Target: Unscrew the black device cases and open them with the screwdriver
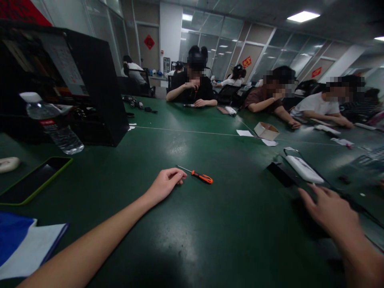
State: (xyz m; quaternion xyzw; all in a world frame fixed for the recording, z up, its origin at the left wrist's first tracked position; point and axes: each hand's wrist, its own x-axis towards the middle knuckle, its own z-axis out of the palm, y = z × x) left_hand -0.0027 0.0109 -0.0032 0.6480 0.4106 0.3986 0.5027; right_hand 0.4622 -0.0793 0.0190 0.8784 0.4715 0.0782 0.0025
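Note:
My left hand (165, 185) lies on the green table (210, 232) with its fingers curled loosely, holding nothing. Its fingertips stop just short of a small screwdriver (198, 175) with an orange handle and a thin metal shaft. My right hand (328, 208) hovers at the right with fingers stretched out and apart, empty. It is close to a white oblong device (303, 169) that rests on a flat black piece (280, 174).
A water bottle (55, 126) and a black case (90, 88) stand at the left. A phone in a green cover (33, 179) and blue and white paper (24, 246) lie near me. Several people sit along the far side. A small cardboard box (266, 130) is mid-table.

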